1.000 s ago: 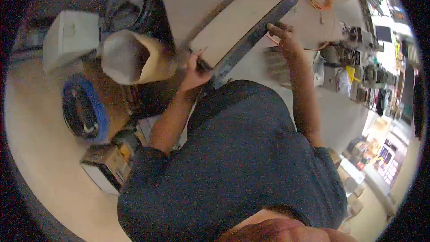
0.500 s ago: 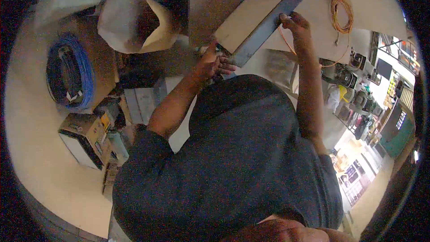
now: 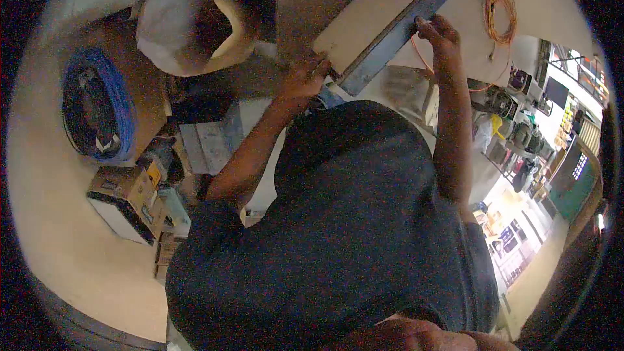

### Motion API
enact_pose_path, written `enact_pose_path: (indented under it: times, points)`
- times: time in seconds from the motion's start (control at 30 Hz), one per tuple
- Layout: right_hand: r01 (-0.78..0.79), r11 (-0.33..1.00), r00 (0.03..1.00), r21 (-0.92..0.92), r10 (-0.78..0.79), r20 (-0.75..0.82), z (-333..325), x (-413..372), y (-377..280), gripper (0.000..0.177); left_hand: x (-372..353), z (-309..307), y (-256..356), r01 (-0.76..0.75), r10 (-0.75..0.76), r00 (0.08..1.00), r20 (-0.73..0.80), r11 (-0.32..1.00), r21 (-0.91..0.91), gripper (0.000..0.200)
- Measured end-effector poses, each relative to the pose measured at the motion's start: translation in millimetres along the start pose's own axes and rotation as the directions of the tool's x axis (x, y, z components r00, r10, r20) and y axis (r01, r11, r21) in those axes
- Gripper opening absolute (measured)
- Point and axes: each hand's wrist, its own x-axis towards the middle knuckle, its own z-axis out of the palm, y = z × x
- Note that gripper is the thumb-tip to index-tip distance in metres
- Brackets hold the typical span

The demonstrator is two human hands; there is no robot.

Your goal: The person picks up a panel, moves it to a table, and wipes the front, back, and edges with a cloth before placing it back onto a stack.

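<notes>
A shallow rectangular box or tray-like panel [image 3: 367,16], with a beige broad face and a blue-grey side, is held tilted in front of my torso. My left hand [image 3: 303,79] is closed at its near left corner, thumb against the edge; some of its fingers are hidden. On the long blue-grey side, toward the far end, my right hand [image 3: 442,38] grips with the thumb and curled fingers. What lies under the panel is out of sight.
To the left are a large whitish open bag or sack [image 3: 172,26], a coil of blue and black cable [image 3: 97,104] and a cardboard box [image 3: 123,201]. An orange cord coil [image 3: 500,16] lies at right, near cluttered equipment [image 3: 513,110].
My left hand has turned and closed over the panel's near corner; its fingers were spread below it before. The panel and my right hand have shifted slightly to the right.
</notes>
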Motion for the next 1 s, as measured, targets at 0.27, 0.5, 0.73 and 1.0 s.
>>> enact_pose_path:
  times: [0.27, 0.5, 0.73, 1.0]
  points:
    - [-0.042, 0.999, 0.998, 0.01, 0.042, -0.046, 3, -7, -12, 0.038, 16, -16, 42, -0.261, 0.29, 0.954, 0.07, 0.925, -0.275, 0.049]
    - [-0.114, 0.993, 0.991, 0.012, 0.114, -0.068, -7, -10, 0, 0.041, 30, -28, 65, -0.287, 0.323, 0.932, 0.165, 0.934, -0.212, 0.064]
    - [-0.071, 0.997, 0.997, 0.015, 0.071, -0.026, -15, -8, 16, 0.047, 32, -27, 67, -0.25, 0.289, 0.936, 0.199, 0.947, -0.202, 0.064]
    - [-0.084, 0.996, 0.993, 0.014, 0.084, -0.084, -8, -17, -1, 0.038, 38, -21, 40, -0.296, 0.355, 0.894, 0.274, 0.926, -0.235, 0.073]
